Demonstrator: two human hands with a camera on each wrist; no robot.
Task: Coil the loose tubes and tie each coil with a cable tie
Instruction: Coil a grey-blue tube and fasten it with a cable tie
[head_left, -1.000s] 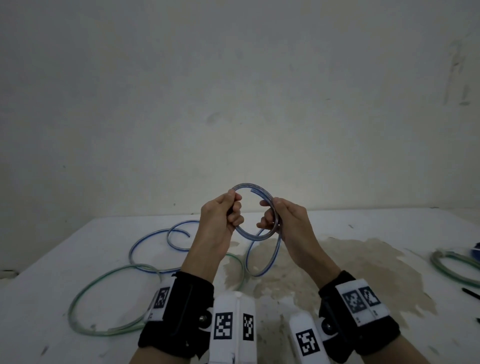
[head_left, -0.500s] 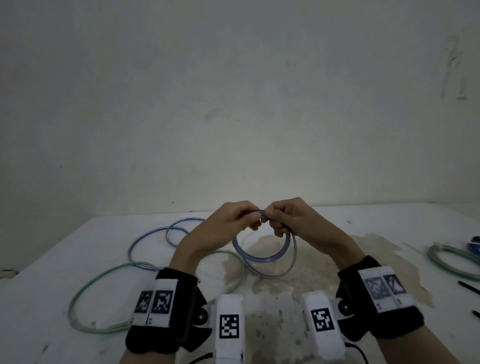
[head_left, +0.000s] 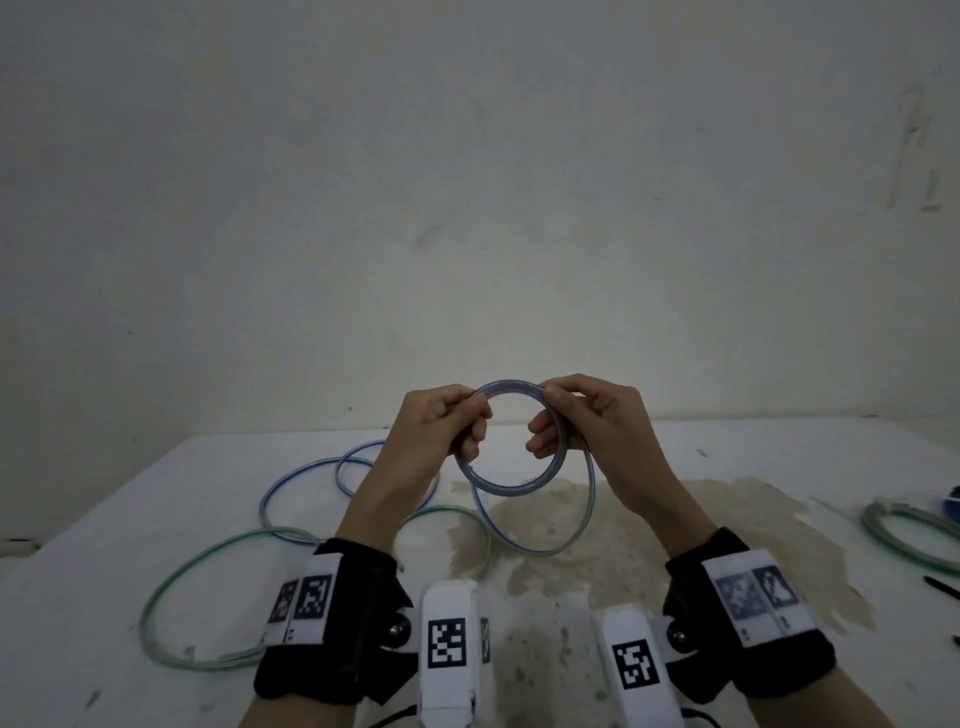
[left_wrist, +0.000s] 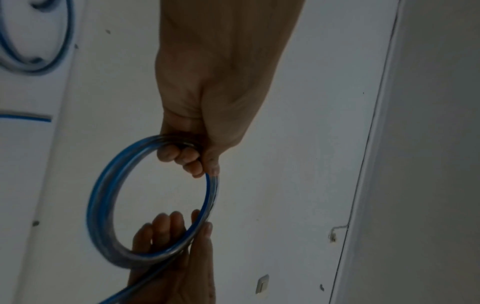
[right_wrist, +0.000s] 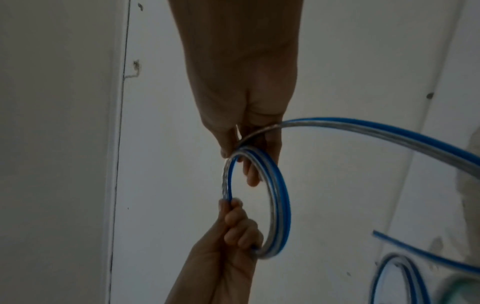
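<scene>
Both grips are closed on the same thing: the left hand (head_left: 441, 426) curls its fingers round the 9 o'clock side of a small coil of clear, blue-striped plastic tube (head_left: 511, 486), and the right hand (head_left: 587, 421) pinches the 3 o'clock side between thumb and fingers. That coil is held upright in the air above the white counter (head_left: 727, 457), its opening facing the person. From the right hand's side a loose length of the same tube drops in a wider loop (head_left: 589, 499) toward 6 o'clock, then runs under the left forearm to the uncoiled blue loops (head_left: 306, 470) lying at 9 o'clock on the counter.

Coiling looks partly done; the slack feeds in at the right hand's pinch, so that hand seems best placed to draw up the next turn while the left keeps the finished turns stacked. In the wrist views the turns lie side by side, touching.

A clear, green-tinted tube (head_left: 208, 561) lies loose at 8 o'clock. At 3 o'clock, near the counter's edge, rests a green coil (head_left: 904, 540), with thin black strips (head_left: 940, 584) just beside it, possibly cable ties
</scene>
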